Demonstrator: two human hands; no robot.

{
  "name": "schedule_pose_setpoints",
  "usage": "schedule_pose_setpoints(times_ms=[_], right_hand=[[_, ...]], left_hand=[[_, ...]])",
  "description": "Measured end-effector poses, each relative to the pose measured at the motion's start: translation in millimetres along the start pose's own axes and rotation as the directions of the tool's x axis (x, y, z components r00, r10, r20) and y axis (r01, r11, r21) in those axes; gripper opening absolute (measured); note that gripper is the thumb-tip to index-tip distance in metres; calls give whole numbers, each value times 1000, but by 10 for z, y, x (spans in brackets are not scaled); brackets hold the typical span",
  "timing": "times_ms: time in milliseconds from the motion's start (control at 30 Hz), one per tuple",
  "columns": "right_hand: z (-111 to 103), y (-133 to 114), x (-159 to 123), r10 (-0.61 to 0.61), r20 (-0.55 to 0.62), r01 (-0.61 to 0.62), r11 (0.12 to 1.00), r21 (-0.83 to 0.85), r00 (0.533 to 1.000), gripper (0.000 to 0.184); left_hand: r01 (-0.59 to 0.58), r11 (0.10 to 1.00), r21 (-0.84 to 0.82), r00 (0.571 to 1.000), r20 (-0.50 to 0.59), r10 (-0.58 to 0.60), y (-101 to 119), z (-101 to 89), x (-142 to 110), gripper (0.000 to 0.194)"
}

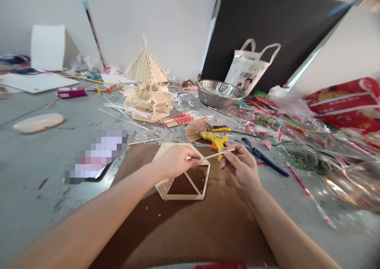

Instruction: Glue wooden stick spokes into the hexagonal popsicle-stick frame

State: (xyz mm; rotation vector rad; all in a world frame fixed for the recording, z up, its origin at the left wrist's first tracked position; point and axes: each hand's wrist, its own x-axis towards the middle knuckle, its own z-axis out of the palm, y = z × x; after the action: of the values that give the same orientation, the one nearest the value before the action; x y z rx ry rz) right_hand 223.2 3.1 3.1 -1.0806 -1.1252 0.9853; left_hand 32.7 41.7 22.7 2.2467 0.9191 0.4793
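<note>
Brown sheet (190, 233) underlies the stick frame (184, 197) — left hand (176, 159) and right hand (242, 164) pinch one thin stick (214, 155) between them, presumably for steadiness.

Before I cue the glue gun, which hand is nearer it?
Right. The right hand is close in front of the glue gun; the left hand is farther left, over the stick frame.

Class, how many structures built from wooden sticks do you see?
2: the pagoda model standing at the back, and the hexagonal frame on the brown sheet, partly hidden by the left hand.
</note>
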Motion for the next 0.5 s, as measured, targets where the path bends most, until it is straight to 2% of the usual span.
schedule_pose_setpoints(times_ms=[100,267,333,400,500], right_hand=[[56,1,-27,68,55,-71,997,44,996,17],[65,39,-66,144,207,-145,989,-9,968,18],[47,62,-79,209,302,-182,977,-114,930,17],[26,67,-85,289,394,-182,941,-286,873,16],[4,38,-75,339,508,-45,862,-505,792,15]], left_hand=[[73,995,-64,993,103,-66,10,40,-6,28],[148,985,-90,976,175,-131,4,49,-13,27],[144,987,-73,958,262,-120,-11,17,-18,25],[122,992,-33,927,362,-102,-31,-13,-26,23],[81,996,25,881,465,-83,-55,-23,-42,22]])
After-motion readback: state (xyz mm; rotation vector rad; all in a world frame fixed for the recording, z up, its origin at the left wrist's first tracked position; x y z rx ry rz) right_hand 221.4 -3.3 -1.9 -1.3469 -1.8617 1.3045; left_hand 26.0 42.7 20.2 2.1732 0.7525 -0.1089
